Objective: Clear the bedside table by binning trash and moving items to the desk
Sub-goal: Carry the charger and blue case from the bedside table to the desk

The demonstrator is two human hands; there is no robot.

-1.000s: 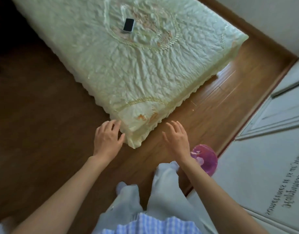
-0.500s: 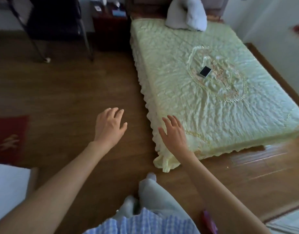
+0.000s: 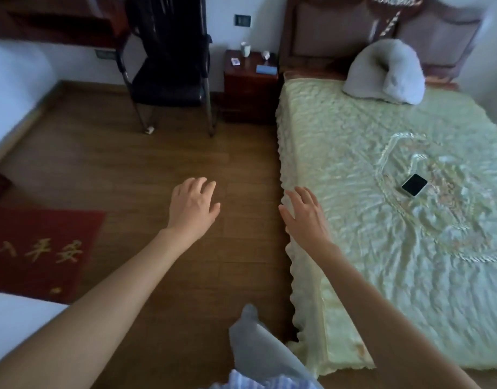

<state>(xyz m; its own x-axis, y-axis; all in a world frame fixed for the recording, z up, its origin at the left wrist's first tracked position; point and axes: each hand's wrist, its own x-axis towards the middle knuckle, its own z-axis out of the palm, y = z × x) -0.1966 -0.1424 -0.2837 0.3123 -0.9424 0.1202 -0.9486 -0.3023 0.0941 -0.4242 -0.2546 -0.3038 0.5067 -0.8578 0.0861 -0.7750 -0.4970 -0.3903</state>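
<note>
- Two hands out in front, both empty: left hand (image 3: 193, 206) over bare floor, right hand (image 3: 305, 217) at the edge of the bed (image 3: 368, 248). Fingers spread loose on each, nothing pinched.
- Bedside table (image 3: 251, 88) stands at the far end of the room, well apart from both hands, wedged between the black chair (image 3: 168, 71) and the head of the bed.
- From the hands it lies straight ahead and a touch right; the lane of open floor along the bed runs directly to it.
- Right hand is slightly nearer in line, since the table sits just beside the bed side it hovers over.
- On the table top: a pale cup (image 3: 245, 49) at the back, a blue flat item (image 3: 266, 69) at the front right, a small card-like thing (image 3: 235, 61) to the left, and a small whitish object (image 3: 266, 55), possibly crumpled paper; too small to tell.
- Judgement: nothing cleared yet; the approach walk comes first.
- Phone (image 3: 414, 185) lies on the bed, to the right of the hands, off the path.
</note>
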